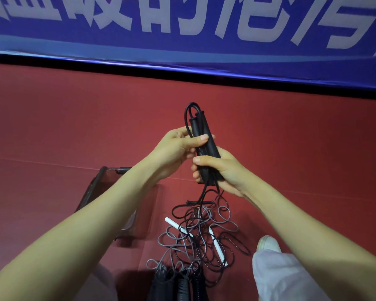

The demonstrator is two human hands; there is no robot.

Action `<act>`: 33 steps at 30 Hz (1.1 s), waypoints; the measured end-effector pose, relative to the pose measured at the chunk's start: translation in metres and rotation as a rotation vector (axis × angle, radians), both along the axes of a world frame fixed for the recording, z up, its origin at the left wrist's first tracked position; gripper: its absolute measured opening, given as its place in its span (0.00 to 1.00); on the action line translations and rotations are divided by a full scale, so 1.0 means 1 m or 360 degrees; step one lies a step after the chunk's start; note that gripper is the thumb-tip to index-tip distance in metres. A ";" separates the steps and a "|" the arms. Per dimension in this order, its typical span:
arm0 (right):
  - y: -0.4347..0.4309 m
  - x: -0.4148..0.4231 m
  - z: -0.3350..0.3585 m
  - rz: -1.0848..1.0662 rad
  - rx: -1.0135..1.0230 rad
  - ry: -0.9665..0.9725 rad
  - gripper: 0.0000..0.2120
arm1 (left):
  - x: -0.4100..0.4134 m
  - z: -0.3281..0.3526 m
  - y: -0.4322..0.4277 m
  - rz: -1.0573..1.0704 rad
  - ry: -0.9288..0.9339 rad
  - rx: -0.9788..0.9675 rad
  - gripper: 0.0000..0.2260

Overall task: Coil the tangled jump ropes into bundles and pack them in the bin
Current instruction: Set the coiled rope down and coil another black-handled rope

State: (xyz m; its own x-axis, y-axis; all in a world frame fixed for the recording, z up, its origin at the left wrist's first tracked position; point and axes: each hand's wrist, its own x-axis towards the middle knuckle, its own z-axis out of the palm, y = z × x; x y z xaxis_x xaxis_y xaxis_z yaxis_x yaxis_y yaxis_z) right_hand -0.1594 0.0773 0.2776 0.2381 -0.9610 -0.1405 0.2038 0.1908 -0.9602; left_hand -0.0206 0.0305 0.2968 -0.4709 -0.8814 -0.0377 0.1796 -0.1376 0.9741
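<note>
Above the red floor [52, 127], both hands hold one black jump rope [201, 135] upright, its two smooth, tube-shaped handles side by side with a loop of thin cord arching over their tops. The left hand [178, 146] grips the upper part, thumb laid across the front and fingers curled behind. The right hand [221, 170] is curled round the lower ends of the handles together with several strands of cord.

From under the right hand the cord drops to the tangle [202, 231] lying on the floor directly below: a loose heap of black and grey cords in overlapping loops. Two slim white handles [172, 222] lie among the loops, and another black handle lies flat at the heap's far edge. At the near edge of the heap, a few dark ribbed handles [182, 285] lie close together.

Left of the tangle sits the bin [90, 189], clear smoky plastic with rounded corners; the left forearm crosses over it and hides much of it. On the right, a white shoe [268, 243] and a pale trouser leg [280, 274] stand just beside the heap.

Along the floor's far edge hangs a blue banner [182, 25] with large white characters.
</note>
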 end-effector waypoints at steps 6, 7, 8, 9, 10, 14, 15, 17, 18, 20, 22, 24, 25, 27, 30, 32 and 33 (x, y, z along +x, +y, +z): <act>0.000 0.000 -0.003 -0.0112 -0.0225 0.0531 0.11 | 0.005 0.004 -0.004 0.0081 -0.0053 -0.0117 0.04; -0.001 -0.001 -0.001 -0.0082 -0.0219 0.0533 0.10 | 0.004 0.005 -0.002 0.0076 -0.0030 -0.0094 0.04; -0.001 -0.002 0.000 -0.0051 -0.0208 0.0511 0.08 | 0.003 0.004 -0.002 0.0076 0.0002 -0.0069 0.03; 0.000 -0.001 0.001 -0.0031 -0.0198 0.0472 0.06 | 0.003 0.003 -0.002 0.0074 0.0047 -0.0031 0.04; 0.000 0.000 0.001 -0.0029 -0.0182 0.0423 0.05 | 0.004 0.000 -0.004 0.0082 0.0078 -0.0021 0.04; -0.001 0.010 0.003 -0.0261 -0.0172 0.0115 0.01 | -0.005 -0.010 -0.007 0.0283 -0.0015 -0.0154 0.17; -0.003 0.010 0.006 -0.0374 -0.0192 -0.0022 0.03 | -0.013 -0.014 -0.004 0.0312 -0.0070 -0.0135 0.20; -0.009 0.004 0.013 -0.0584 -0.0210 -0.0263 0.05 | -0.033 -0.018 0.004 0.0100 -0.0056 0.0056 0.14; -0.010 0.000 0.017 -0.0661 -0.0216 -0.0308 0.05 | -0.039 -0.022 0.011 -0.0116 -0.0057 0.0157 0.14; -0.011 -0.009 0.022 -0.0736 -0.0277 -0.0245 0.06 | -0.038 -0.032 0.023 -0.0460 -0.0064 0.0196 0.17; -0.011 -0.017 0.023 -0.0787 -0.0423 0.0041 0.05 | -0.024 -0.034 0.018 -0.0477 -0.0108 0.0131 0.16; -0.011 -0.024 0.022 -0.0783 -0.0555 0.0396 0.06 | -0.009 -0.030 0.009 -0.0492 -0.0292 -0.0042 0.18; -0.010 -0.025 0.022 -0.0760 -0.0588 0.0512 0.07 | -0.001 -0.028 0.006 -0.0492 -0.0441 -0.0158 0.18; -0.008 -0.026 0.021 -0.0682 -0.0581 0.0623 0.08 | 0.009 -0.022 0.001 -0.0447 -0.0732 -0.0345 0.19; 0.000 -0.021 0.021 -0.0424 -0.0487 0.0646 0.07 | 0.019 -0.025 -0.007 -0.0288 -0.0826 -0.0408 0.18; 0.004 -0.018 0.022 -0.0316 -0.0403 0.0508 0.06 | 0.021 -0.030 -0.009 -0.0338 -0.0595 -0.0284 0.16; 0.003 -0.017 0.024 -0.0341 -0.0374 0.0404 0.06 | 0.019 -0.033 -0.008 -0.0417 -0.0478 -0.0239 0.13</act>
